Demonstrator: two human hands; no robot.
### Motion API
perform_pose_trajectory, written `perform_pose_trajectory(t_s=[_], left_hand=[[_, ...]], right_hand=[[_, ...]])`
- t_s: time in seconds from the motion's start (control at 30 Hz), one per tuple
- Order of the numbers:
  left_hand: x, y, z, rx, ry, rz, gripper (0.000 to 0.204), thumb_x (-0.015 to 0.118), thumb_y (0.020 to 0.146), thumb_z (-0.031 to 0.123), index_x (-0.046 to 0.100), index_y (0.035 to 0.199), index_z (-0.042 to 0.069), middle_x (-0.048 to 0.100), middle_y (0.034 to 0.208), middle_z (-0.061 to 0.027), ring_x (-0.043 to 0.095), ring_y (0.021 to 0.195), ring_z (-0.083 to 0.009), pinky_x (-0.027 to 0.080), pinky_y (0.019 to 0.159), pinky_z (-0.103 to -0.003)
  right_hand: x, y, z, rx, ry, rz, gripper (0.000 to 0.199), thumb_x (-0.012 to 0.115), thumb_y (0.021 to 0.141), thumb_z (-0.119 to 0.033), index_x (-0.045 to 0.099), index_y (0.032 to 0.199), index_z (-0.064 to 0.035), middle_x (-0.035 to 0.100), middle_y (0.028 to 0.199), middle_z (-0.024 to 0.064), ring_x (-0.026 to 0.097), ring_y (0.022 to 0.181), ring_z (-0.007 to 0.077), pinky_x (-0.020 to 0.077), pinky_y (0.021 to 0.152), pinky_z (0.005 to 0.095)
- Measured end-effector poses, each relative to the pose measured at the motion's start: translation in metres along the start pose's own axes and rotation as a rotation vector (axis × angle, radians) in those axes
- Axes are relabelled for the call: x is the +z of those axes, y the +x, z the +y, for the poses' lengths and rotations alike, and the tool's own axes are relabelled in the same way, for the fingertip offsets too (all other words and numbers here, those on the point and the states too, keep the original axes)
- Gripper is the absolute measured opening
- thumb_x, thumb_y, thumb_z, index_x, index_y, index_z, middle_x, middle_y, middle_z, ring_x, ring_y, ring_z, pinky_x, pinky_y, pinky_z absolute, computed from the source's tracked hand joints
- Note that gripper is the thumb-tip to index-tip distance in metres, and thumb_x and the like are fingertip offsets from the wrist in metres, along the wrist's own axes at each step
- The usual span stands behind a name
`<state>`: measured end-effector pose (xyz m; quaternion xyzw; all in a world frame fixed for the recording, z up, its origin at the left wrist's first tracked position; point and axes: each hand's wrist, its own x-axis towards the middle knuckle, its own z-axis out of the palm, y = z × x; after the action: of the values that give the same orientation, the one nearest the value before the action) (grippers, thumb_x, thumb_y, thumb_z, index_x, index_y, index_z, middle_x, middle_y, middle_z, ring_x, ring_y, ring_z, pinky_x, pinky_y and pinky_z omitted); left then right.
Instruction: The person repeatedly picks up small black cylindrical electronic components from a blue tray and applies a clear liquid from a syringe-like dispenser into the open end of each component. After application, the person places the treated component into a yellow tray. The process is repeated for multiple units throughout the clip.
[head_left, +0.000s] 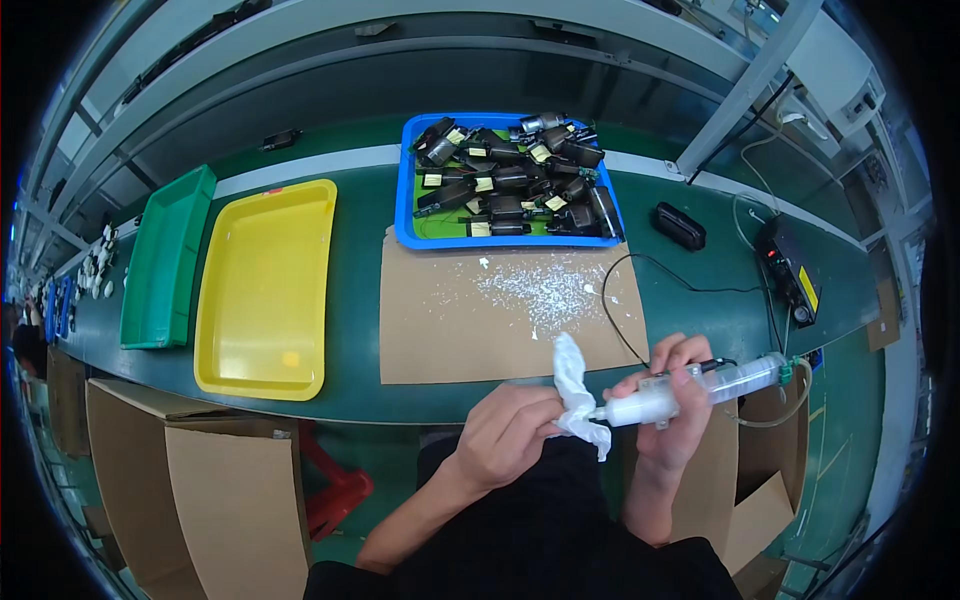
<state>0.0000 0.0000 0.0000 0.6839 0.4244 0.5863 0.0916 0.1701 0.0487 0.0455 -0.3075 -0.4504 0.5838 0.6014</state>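
Observation:
My right hand (680,405) is wrapped round a clear dispensing syringe (640,404) filled with white paste. A green fitting and a hose sit at the syringe's far right end, and a thin black cable runs along it. My left hand (508,430) pinches a crumpled white tissue (572,385) at the syringe's nozzle. Both hands are over the table's near edge. Just beyond them lies a sheet of brown cardboard (430,340) strewn with white crumbs (545,293).
A blue tray (404,200) at the back holds several black motor-like parts with yellow labels. To the left are a yellow tray (265,290) and a green bin (165,270). A black controller box (787,270) and a black case (679,226) are at right. Cardboard boxes (235,500) flank me below.

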Motion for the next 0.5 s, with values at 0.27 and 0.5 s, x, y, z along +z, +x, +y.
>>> perform_pose_trajectory(t_s=[0.27,0.5], left_hand=[[-0.062,0.014,-0.036,-0.436,0.487,0.063,0.016,0.055,0.075,-0.005,0.056,0.091,-0.004,0.056,0.083,-0.0165,0.057,0.071,-0.0308,0.045,0.061,-0.037],[-0.076,0.047,-0.088,-0.680,0.723,-0.088,0.021,0.058,0.080,0.006,0.059,0.098,-0.004,0.053,0.098,-0.0160,0.056,0.078,-0.0323,0.045,0.068,-0.039]], right_hand=[[-0.012,0.028,-0.031,-0.215,-0.156,0.154,0.021,0.044,0.088,-0.023,0.032,0.087,-0.0058,0.034,0.085,0.0053,0.060,0.058,0.0191,0.0562,0.052,0.0353],[0.017,0.111,-0.011,-0.367,-0.223,0.026,0.021,0.044,0.086,-0.021,0.034,0.080,-0.0032,0.037,0.082,0.0086,0.060,0.057,0.0218,0.0544,0.053,0.0331]])
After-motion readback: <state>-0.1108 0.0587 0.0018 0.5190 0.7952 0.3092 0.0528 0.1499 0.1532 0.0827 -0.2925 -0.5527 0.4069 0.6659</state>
